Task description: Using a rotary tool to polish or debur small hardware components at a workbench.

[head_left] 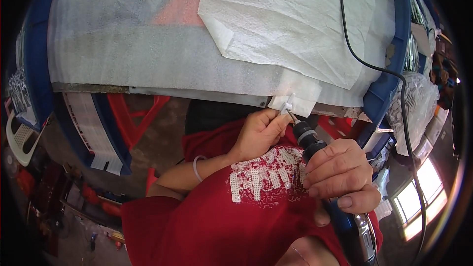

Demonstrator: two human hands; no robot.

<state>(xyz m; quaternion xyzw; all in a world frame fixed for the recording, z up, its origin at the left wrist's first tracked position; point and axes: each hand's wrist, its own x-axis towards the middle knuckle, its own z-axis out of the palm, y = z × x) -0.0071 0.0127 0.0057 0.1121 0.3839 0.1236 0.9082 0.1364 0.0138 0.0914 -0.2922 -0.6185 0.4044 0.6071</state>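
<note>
bright daylight | glare lower right | dark, bent fisheye rim

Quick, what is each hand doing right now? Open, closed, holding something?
Left hand: closed, pinching a small white plastic piece between its fingertips.
Right hand: closed around a handheld rotary tool, whose tip is at the white piece.
</note>
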